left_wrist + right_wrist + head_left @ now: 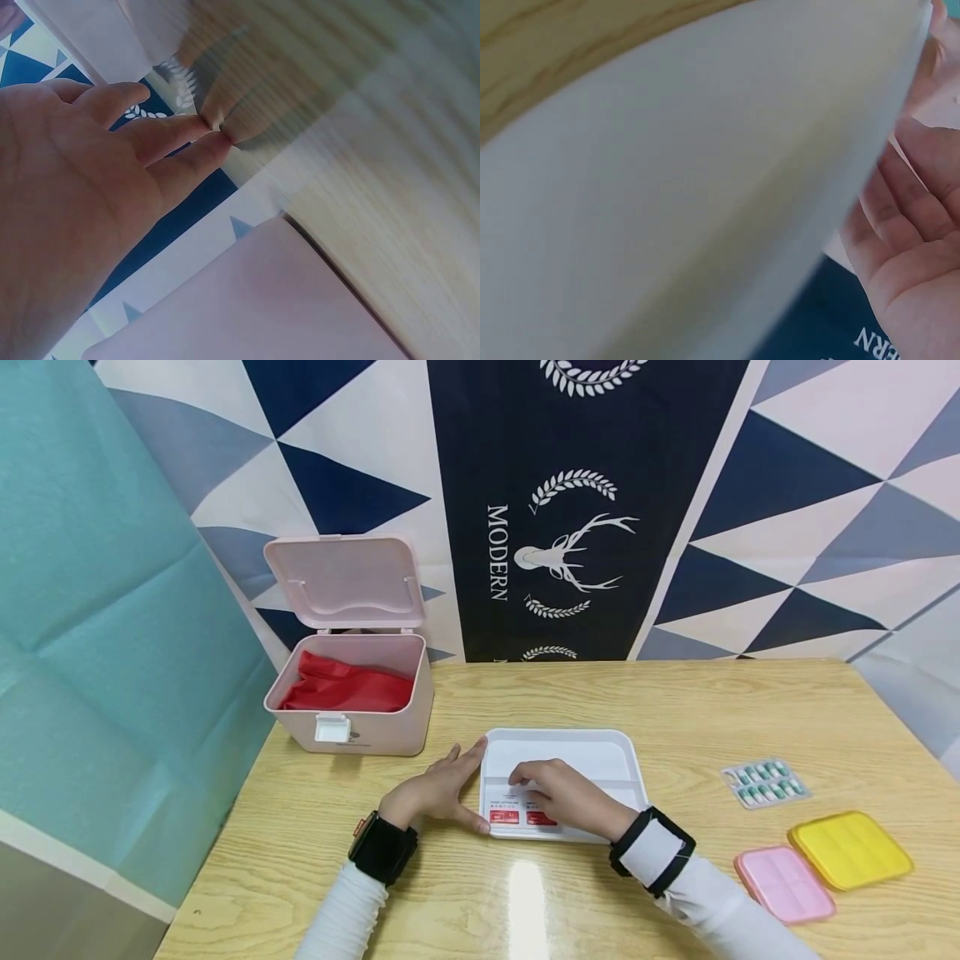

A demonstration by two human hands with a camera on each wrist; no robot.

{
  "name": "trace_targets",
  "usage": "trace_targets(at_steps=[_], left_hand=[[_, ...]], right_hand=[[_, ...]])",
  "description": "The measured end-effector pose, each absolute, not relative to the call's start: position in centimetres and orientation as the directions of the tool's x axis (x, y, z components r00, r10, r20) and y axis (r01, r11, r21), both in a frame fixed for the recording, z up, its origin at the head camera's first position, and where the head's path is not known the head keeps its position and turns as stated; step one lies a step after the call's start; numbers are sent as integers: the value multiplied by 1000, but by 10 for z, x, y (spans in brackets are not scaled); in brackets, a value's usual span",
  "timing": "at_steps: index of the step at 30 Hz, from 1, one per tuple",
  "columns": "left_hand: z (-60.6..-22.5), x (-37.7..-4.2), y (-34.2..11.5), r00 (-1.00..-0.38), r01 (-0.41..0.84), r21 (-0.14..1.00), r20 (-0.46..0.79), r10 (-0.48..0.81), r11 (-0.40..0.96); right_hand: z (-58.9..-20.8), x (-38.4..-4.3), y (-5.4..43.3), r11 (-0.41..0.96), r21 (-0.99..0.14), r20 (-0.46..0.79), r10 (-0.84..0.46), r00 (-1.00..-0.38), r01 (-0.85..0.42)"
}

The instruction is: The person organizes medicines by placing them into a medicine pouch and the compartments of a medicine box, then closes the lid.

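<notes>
A white divided tray lies on the table, with red-and-white packets in its front left compartment. My left hand is at the tray's left side, thumb and fingers spread along the rim; the left wrist view shows its fingertips touching the tabletop. Above the front compartment is my right hand, index finger and thumb bent and apart over the packets, with nothing visible between them. In the right wrist view the tray's wall hides the tips of its fingers.
A pink lidded box stands raised-lid at the back left, red cloth inside. On the right lie a capsule blister pack, a pink pill case and a yellow pill case. A patterned backdrop rises behind the table.
</notes>
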State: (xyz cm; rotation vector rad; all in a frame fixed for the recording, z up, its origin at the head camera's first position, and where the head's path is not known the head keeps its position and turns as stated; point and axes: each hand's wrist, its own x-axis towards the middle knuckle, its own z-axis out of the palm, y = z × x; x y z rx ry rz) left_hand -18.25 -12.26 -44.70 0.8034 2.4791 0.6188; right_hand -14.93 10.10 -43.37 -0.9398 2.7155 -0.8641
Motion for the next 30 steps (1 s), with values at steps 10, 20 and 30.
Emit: trace_targets(at_steps=[10,20,30], left_hand=[[-448,-182,-123,-726,429,531,-279,629,731],[-448,-182,-123,-723,441,529,-269,636,725],[-449,-183,-123,-722,436,533,-274,636,725]], right_hand=[[-427,-140,125,680,-463,182,-554,-812,-568],[-419,-135,183,742,-421,281,-440,-853,-521],[-424,-127,253,835,-360,290,-325,-900,-417]])
